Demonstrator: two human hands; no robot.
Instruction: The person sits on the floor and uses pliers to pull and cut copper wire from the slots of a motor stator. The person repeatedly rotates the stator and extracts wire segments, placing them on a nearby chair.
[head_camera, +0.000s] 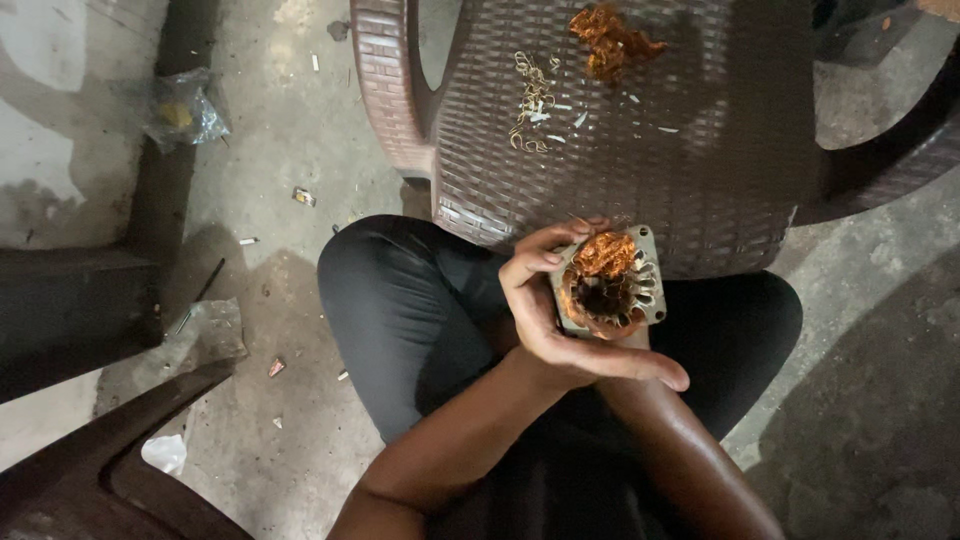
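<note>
While the left hand (545, 310) wraps around a small motor stator (610, 285) with its fingers curled over the near edge, the right hand is mostly hidden underneath, so can't tell how it's gripping. That stator sits over the person's lap, copper winding (604, 252) bunched up at its top. Just beyond is a brown woven plastic chair (640, 170), with a pulled copper wire clump (612, 40) and pale scraps (533, 100) on its seat.

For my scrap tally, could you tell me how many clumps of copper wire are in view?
2: one loose copper wire clump on the brown chair seat, one still on the motor stator held in both hands. Others may be hidden.
</note>
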